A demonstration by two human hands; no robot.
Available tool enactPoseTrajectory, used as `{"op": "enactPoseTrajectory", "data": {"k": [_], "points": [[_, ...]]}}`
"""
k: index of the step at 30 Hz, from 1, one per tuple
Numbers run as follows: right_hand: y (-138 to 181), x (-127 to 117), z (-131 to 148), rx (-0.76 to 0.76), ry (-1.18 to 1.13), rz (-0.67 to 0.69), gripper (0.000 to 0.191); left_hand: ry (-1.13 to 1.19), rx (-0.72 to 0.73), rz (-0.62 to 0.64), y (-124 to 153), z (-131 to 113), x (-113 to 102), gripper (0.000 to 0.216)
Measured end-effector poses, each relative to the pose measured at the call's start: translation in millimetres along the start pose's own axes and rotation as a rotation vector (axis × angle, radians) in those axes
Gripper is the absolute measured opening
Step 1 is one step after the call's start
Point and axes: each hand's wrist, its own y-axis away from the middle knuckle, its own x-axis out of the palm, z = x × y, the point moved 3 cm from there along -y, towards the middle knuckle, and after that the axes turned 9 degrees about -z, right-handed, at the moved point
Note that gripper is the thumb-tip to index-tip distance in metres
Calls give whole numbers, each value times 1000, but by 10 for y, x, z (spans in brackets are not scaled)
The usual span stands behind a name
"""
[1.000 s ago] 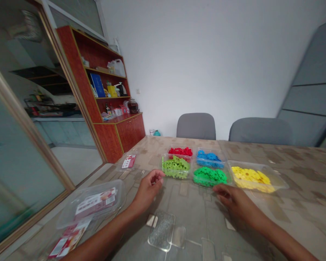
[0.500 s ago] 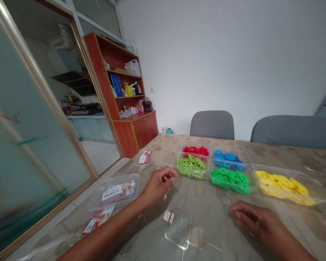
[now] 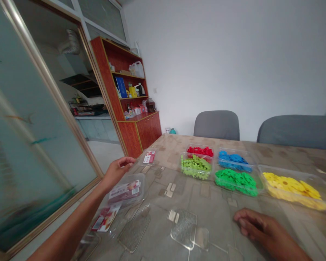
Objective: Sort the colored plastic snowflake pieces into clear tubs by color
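My left hand (image 3: 116, 171) hovers over the table's left edge, fingers loosely curled with nothing in them, just above a clear lid with a red label (image 3: 126, 191). My right hand (image 3: 256, 225) rests palm down on the patterned table (image 3: 184, 195) at the lower right, fingers bent and together. Beyond the hands stand clear trays of plastic pieces: light green (image 3: 195, 166), red (image 3: 200, 150), blue (image 3: 233, 158), dark green (image 3: 235, 179) and yellow (image 3: 292, 185).
A small labelled lid (image 3: 149, 157) lies near the far left table edge, and more labelled lids (image 3: 105, 221) lie at the near left. Two grey chairs (image 3: 216, 125) stand behind the table. A red shelf cabinet (image 3: 130, 105) and a glass sliding door (image 3: 24, 145) are on the left.
My left hand has swung left from in front of the light green tray to above the labelled lid. My right hand has drawn back toward me. The view has turned left.
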Motion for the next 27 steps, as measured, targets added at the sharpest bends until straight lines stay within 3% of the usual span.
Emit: {"op": "enactPoseTrajectory", "data": {"k": [3, 6, 13, 17, 20, 27], "points": [[1, 8, 2, -14, 10, -1, 43, -49, 84, 31, 64, 20, 105, 21], [-9, 11, -66, -26, 23, -8, 43, -93, 230, 110, 94, -99, 385, 19], [7, 33, -141, -62, 48, -8, 41, -174, 625, 421, 195, -654, 1428, 33], [22, 35, -95, -87, 62, -12, 36, -279, 729, 560, 195, -746, 1901, 43], [23, 36, -62, -104, 76, -3, 34, -368, 751, 610, 132, -682, 2038, 43], [42, 69, 14, -78, 113, -1, 34, -451, 799, 628, 90, -659, 2029, 46]]}}
